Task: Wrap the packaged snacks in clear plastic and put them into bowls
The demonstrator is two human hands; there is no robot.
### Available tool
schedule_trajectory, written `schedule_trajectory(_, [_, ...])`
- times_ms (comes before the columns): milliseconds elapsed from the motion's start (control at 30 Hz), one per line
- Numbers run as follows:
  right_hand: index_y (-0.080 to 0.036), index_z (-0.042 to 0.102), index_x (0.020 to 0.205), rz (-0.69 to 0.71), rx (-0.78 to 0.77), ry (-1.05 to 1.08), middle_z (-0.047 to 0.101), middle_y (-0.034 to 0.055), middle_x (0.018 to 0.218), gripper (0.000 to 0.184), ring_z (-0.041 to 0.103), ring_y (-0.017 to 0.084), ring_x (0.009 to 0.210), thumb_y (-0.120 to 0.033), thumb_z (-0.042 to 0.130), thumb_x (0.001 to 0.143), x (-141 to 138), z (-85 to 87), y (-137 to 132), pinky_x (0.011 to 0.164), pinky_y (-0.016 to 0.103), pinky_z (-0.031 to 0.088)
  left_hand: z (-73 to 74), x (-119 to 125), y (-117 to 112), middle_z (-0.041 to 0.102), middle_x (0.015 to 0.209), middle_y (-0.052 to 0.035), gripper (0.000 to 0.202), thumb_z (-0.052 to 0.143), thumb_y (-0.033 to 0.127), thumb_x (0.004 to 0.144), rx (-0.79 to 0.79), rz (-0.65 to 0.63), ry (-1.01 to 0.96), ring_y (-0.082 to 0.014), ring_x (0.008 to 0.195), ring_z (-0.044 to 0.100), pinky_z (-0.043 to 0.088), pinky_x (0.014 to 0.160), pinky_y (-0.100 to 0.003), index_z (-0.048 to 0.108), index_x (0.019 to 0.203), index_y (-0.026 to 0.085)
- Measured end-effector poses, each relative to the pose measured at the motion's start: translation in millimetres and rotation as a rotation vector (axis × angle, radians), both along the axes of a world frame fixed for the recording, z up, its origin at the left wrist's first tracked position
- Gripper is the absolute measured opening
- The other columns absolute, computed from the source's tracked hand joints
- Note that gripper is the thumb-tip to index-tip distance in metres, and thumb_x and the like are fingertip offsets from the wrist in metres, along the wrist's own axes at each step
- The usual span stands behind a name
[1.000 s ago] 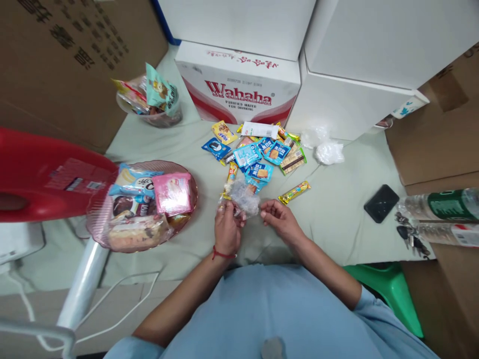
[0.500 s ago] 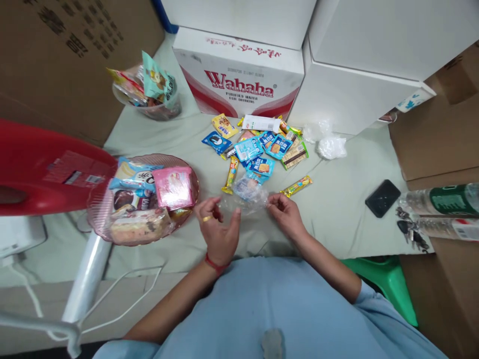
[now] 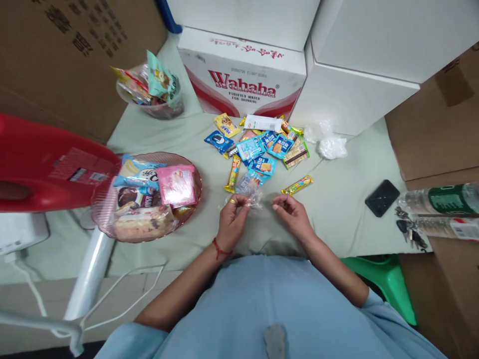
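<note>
A crumpled clear plastic bag (image 3: 255, 197) lies at the near edge of a pile of snack packets. My left hand (image 3: 232, 219), with a ring and a red string bracelet, pinches this bag between thumb and fingers. To its right, my right hand (image 3: 294, 215) hovers apart from the bag, its fingers loosely bent and nothing seen in them. Just beyond that hand lies a yellow snack stick (image 3: 298, 185); another yellow stick (image 3: 232, 174) is beyond my left hand. Blue snack packets (image 3: 262, 165) overlap behind the bag.
A pink ribbed plate (image 3: 194, 204) with packaged cakes stands left, by a red container (image 3: 48, 164). Behind are a snack tub (image 3: 168, 110), a Wahaha carton (image 3: 243, 75) and white boxes (image 3: 348, 99). Crumpled plastic (image 3: 332, 147), a phone (image 3: 382, 198), keys and bottles (image 3: 449, 199) lie right.
My left hand has moved right and closed on the plastic bag. My right hand has let go of the bag and shifted slightly right. The bag is more bunched up.
</note>
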State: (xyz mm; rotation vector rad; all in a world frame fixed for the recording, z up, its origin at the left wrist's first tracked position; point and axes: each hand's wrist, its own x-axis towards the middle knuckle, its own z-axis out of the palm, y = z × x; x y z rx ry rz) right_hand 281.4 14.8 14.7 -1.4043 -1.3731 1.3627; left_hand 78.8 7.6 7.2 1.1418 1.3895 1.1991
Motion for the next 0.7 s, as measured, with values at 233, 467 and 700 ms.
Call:
schedule_trajectory(233, [-0.027,0.067,0.119,0.109,0.154,0.038,0.054,0.0101,0.132,0.042,0.058,0.016,0.084,-0.047,0.079,0.084,-9.3,-1.3,10.4,0.073,0.032,0.053,13.8,7.5,-5.0,0.052,0.064,0.0060,0.014,0.067,0.030,0.079,-0.095,0.004,-0.338,-0.0110,0.057,0.044,0.037,0.057,-0.024,0.057,0.084,0.022])
schedule_trajectory(467, [-0.021,0.068,0.089,0.266,-0.075,0.230,0.059,-0.0017,0.073,0.037,0.048,0.012,0.062,-0.057,0.075,0.088,-19.0,8.6,23.1,0.060,0.025,0.040,19.5,-4.3,3.2,0.054,0.065,0.0053,0.028,0.076,0.026,0.061,-0.243,0.041,-0.618,-0.0079,0.056,0.042,0.034,0.053,-0.021,0.068,0.086,0.018])
schedule_trajectory(700, [-0.022,0.066,0.101,0.069,0.031,0.077,0.054,-0.0024,0.076,0.038,0.044,0.012,0.061,-0.058,0.068,0.092,-12.1,14.6,14.8,0.057,0.026,0.038,25.0,8.5,14.2,0.049,0.060,0.0080,0.053,0.094,0.054,0.056,-0.371,0.143,-0.628,-0.0049,0.049,0.034,0.025,0.043,-0.020,0.061,0.075,0.017])
